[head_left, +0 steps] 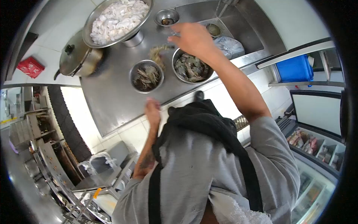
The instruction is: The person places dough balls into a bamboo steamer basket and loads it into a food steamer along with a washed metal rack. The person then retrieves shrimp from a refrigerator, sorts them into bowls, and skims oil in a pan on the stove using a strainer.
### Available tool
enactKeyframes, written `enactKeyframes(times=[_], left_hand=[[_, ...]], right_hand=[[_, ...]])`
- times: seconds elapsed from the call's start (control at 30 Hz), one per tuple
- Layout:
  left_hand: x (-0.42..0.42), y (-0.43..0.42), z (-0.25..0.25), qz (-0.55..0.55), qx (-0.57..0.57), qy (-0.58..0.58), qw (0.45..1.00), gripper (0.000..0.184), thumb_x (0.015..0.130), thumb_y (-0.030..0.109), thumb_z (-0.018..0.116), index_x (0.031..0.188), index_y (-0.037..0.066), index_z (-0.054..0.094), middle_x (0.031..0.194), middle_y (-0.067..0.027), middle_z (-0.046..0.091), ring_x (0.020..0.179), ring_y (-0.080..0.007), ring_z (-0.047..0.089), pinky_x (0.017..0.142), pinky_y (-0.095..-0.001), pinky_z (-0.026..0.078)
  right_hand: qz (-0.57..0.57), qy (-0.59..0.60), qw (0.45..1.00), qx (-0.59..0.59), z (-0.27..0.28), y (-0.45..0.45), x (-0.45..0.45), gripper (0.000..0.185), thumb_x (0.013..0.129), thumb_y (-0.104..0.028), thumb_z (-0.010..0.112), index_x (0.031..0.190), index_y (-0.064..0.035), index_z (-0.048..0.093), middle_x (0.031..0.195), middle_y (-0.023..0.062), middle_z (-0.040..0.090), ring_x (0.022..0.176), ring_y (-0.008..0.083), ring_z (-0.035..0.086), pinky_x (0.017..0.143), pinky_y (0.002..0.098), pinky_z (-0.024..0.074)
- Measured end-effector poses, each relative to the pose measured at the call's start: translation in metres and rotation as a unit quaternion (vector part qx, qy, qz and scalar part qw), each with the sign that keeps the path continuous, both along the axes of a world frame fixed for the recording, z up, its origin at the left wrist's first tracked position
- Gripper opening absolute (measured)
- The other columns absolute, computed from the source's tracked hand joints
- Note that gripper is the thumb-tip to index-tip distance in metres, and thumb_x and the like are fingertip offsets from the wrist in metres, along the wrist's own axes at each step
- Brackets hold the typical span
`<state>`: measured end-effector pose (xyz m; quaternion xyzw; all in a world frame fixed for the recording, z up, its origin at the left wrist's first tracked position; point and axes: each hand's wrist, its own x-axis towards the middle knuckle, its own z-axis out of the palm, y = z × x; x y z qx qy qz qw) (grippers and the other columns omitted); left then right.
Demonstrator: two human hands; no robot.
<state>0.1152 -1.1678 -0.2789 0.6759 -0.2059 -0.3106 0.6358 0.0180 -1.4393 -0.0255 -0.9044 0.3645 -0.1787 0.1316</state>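
Observation:
My right hand (pixel 195 40) is above the larger metal bowl of shrimp (pixel 191 67), its thumb and index finger apart with nothing between them. Just left of those fingers, a blurred shrimp (pixel 157 55) shows over the counter; whether it lies there or is in the air I cannot tell. A smaller metal bowl (pixel 138 89) holds several more shrimp (pixel 147 76). Nearest to this bowl is my left hand (pixel 152 110), low by the counter's front edge, its fingers blurred. A small steel bowl (pixel 166 17) with dark bits stands beyond my right hand.
A large colander (pixel 89 35) of pale raw pieces (pixel 119 20) and a lidded pot (pixel 76 56) stand at the back left of the steel counter (pixel 108 100). The sink (pixel 244 28) and a plastic bag (pixel 229 46) are to the right. An opened chest of food (pixel 304 142) is at far right.

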Motion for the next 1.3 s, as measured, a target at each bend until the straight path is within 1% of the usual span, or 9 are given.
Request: enactKeyframes(times=[0.1, 0.2, 0.37, 0.67, 0.8, 0.9, 0.93, 1.03, 1.3], left_hand=[[-0.043, -0.016, 0.007, -0.253, 0.070, 0.056, 0.963, 0.028, 0.098, 0.024, 0.060, 0.100, -0.004, 0.059, 0.085, -0.0078, 0.063, 0.067, -0.0128, 0.062, 0.058, -0.0267, 0.052], [-0.086, -0.056, 0.049, -0.216, 0.123, 0.115, 0.962, 0.025, 0.095, 0.015, 0.064, 0.111, -0.002, 0.054, 0.092, -0.0083, 0.062, 0.076, -0.0179, 0.066, 0.064, -0.0299, 0.056], [-0.112, -0.135, 0.015, -0.028, -0.090, 0.328, 0.940, 0.025, 0.091, 0.012, 0.069, 0.106, -0.003, 0.055, 0.105, -0.0120, 0.062, 0.089, -0.0223, 0.066, 0.073, -0.0365, 0.062], [-0.252, -0.220, 0.014, -0.013, -0.049, 0.327, 0.944, 0.028, 0.086, -0.004, 0.063, 0.112, -0.005, 0.054, 0.116, -0.0169, 0.060, 0.101, -0.0299, 0.062, 0.081, -0.0429, 0.061], [-0.316, -0.261, 0.054, -0.115, 0.029, 0.289, 0.950, 0.025, 0.085, -0.006, 0.062, 0.109, -0.004, 0.056, 0.110, -0.0159, 0.061, 0.098, -0.0286, 0.062, 0.078, -0.0411, 0.059], [-0.400, -0.286, 0.073, -0.187, 0.075, 0.220, 0.955, 0.023, 0.086, -0.002, 0.063, 0.108, -0.002, 0.056, 0.101, -0.0127, 0.063, 0.088, -0.0263, 0.064, 0.073, -0.0356, 0.059], [-0.429, -0.296, 0.075, -0.231, 0.077, 0.189, 0.951, 0.022, 0.086, -0.001, 0.063, 0.108, -0.001, 0.056, 0.099, -0.0116, 0.063, 0.084, -0.0256, 0.065, 0.071, -0.0334, 0.059], [-0.542, -0.342, 0.078, -0.383, 0.118, 0.189, 0.897, 0.021, 0.088, 0.002, 0.061, 0.108, 0.000, 0.057, 0.098, -0.0105, 0.064, 0.080, -0.0231, 0.065, 0.067, -0.0311, 0.059], [-0.853, -0.439, 0.046, -0.608, 0.136, 0.242, 0.743, 0.020, 0.090, 0.003, 0.057, 0.109, 0.003, 0.058, 0.100, -0.0077, 0.064, 0.081, -0.0216, 0.066, 0.070, -0.0319, 0.060]], right_hand=[[-0.053, -0.082, 0.995, -0.013, -0.006, -0.012, -0.050, 0.032, 0.085, -0.032, 0.069, 0.108, -0.0099, 0.072, 0.102, 0.0161, 0.071, 0.095, 0.0366, 0.067, 0.083, 0.0442, 0.0539], [-0.129, -0.064, 0.989, -0.020, -0.042, -0.024, -0.140, 0.033, 0.086, -0.032, 0.069, 0.107, -0.0072, 0.071, 0.099, 0.0169, 0.071, 0.094, 0.0370, 0.067, 0.082, 0.0438, 0.0535], [-0.241, 0.048, 0.963, 0.114, -0.106, 0.002, -0.302, 0.033, 0.083, -0.027, 0.071, 0.108, -0.0050, 0.071, 0.096, 0.0183, 0.071, 0.091, 0.0366, 0.069, 0.079, 0.0430, 0.0530], [-0.404, -0.145, 0.865, 0.262, -0.170, 0.037, -0.557, 0.035, 0.085, -0.025, 0.072, 0.114, -0.0068, 0.070, 0.099, 0.0114, 0.074, 0.085, 0.0274, 0.072, 0.081, 0.0377, 0.0545], [-0.300, -0.313, 0.857, 0.277, -0.193, 0.003, -0.588, 0.065, 0.082, -0.038, 0.077, 0.136, -0.0128, 0.053, 0.107, 0.0204, 0.070, 0.075, 0.0290, 0.072, 0.074, 0.0402, 0.0559], [-0.262, -0.345, 0.861, 0.266, -0.196, -0.019, -0.602, 0.095, 0.078, -0.065, 0.069, 0.144, -0.0035, 0.038, 0.124, 0.0287, 0.060, 0.115, 0.0422, 0.059, 0.098, 0.0445, 0.0478], [-0.281, -0.353, 0.840, 0.302, -0.182, -0.019, -0.620, 0.102, 0.079, -0.068, 0.067, 0.149, -0.0028, 0.032, 0.129, 0.0303, 0.056, 0.098, 0.0367, 0.068, 0.094, 0.0438, 0.0497], [-0.296, -0.397, 0.784, 0.375, -0.147, -0.003, -0.710, 0.100, 0.083, -0.068, 0.061, 0.151, -0.0024, 0.028, 0.146, 0.0288, 0.040, 0.138, 0.0393, 0.038, 0.114, 0.0423, 0.0313], [-0.691, -0.189, 0.682, 0.148, -0.207, 0.119, -0.971, 0.057, 0.090, -0.044, 0.065, 0.128, -0.0023, 0.059, 0.128, 0.0203, 0.057, 0.108, 0.0341, 0.062, 0.092, 0.0384, 0.0508]])
